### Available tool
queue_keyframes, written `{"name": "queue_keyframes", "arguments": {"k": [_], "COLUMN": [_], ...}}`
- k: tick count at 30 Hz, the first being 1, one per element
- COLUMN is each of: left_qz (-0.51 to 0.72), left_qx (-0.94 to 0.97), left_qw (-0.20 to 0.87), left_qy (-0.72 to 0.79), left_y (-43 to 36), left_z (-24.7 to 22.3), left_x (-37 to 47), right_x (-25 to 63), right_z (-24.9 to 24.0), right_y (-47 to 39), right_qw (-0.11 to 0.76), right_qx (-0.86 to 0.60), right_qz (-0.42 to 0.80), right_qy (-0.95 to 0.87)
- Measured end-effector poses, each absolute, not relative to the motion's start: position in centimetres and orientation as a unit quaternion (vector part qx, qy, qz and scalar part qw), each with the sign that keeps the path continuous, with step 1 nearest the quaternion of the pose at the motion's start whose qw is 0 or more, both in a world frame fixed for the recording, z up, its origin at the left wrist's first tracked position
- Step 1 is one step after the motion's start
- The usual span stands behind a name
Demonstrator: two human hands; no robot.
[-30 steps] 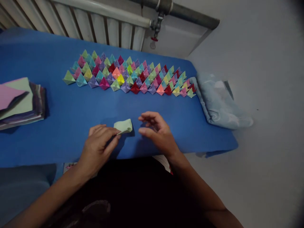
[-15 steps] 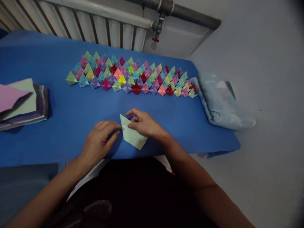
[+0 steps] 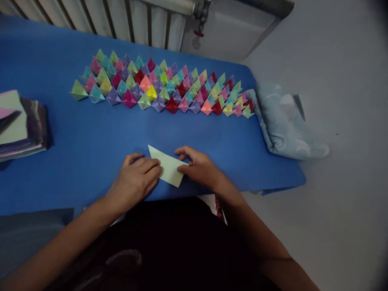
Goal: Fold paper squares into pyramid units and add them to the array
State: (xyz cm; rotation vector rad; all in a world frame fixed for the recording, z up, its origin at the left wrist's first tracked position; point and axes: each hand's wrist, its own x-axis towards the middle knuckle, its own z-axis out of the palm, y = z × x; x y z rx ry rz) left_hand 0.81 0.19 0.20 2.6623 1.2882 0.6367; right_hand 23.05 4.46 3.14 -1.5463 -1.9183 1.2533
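A pale green sheet of folded paper (image 3: 170,167) lies on the blue-covered table near the front edge, a pointed corner sticking out at its upper left. The fingers of my left hand (image 3: 138,176) are closed together over the paper's left side; their tips press on it and hide that edge. My right hand (image 3: 198,167) pinches the right corner between thumb and fingers. Behind both hands stand several rows of small folded paper boats (image 3: 159,103) in many colours, packed close together.
A stack of coloured paper (image 3: 33,129) sits at the left. A folded grey-blue cloth (image 3: 281,125) lies at the table's right end, against the wall. A white radiator (image 3: 139,24) with a red-handled valve (image 3: 198,34) runs behind the blue table cover (image 3: 100,133).
The paper's upper part has been folded down, leaving a narrower strip. My left hand has moved right onto the paper, and my right hand has shifted to its right corner. The view has tilted slightly.
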Motion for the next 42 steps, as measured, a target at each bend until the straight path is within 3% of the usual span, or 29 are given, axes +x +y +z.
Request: {"name": "queue_keyframes", "arguments": {"k": [7,11,17,21,42], "left_qz": [0.175,0.182,0.189,0.205,0.245], "left_qx": [0.885,0.878,0.875,0.868,0.816], "left_qw": [-0.058,-0.081,-0.073,-0.07,0.025], "left_qy": [0.427,0.435,0.439,0.446,0.524], "left_y": [-1.1,-1.3,-1.5,-1.4,-0.8], "left_z": [1.1,1.0,0.4,0.2,-0.2], "left_x": [2.9,3.3,3.1,3.2,3.3], "right_x": [23.2,24.5,26.1,26.2,24.9], "right_z": [3.1,3.0,2.0,0.7,0.6], "right_y": [4.3,3.5,1.9,2.0,3.3], "right_qw": [0.206,0.224,0.225,0.216,0.232], "right_qx": [-0.555,-0.552,-0.449,-0.46,-0.537], "right_qz": [0.528,0.397,0.275,0.236,0.248], "right_qy": [-0.609,-0.698,-0.82,-0.828,-0.772]}}
